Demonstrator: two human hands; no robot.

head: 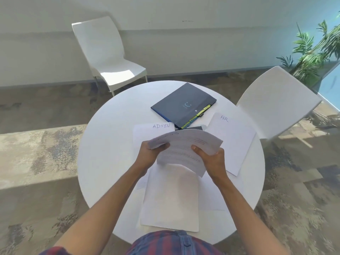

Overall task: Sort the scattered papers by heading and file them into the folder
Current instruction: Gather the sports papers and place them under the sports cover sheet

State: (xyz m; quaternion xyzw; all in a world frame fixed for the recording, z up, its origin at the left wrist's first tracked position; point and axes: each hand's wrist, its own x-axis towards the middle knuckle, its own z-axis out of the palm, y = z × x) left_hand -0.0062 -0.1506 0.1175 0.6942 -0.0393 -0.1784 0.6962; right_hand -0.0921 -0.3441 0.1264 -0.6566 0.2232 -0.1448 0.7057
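Observation:
Above the middle of the round white table (103, 144) I hold a bent bundle of printed papers (185, 150). My left hand (153, 153) grips its left edge and my right hand (211, 159) grips its right side. A sheet headed ADMIN (161, 128) lies behind my left hand. A sheet headed HR (233, 142) lies to the right. More blank-looking sheets (171, 199) lie near the front edge. The dark blue folder (184, 104), closed, with yellow tabs, sits at the far side.
One white chair (108, 56) stands back left on the carpet, another white chair (277, 102) is close to the table's right edge. A green plant (316, 48) stands at the far right. A small dark object (195, 128) peeks out between the folder and the held papers.

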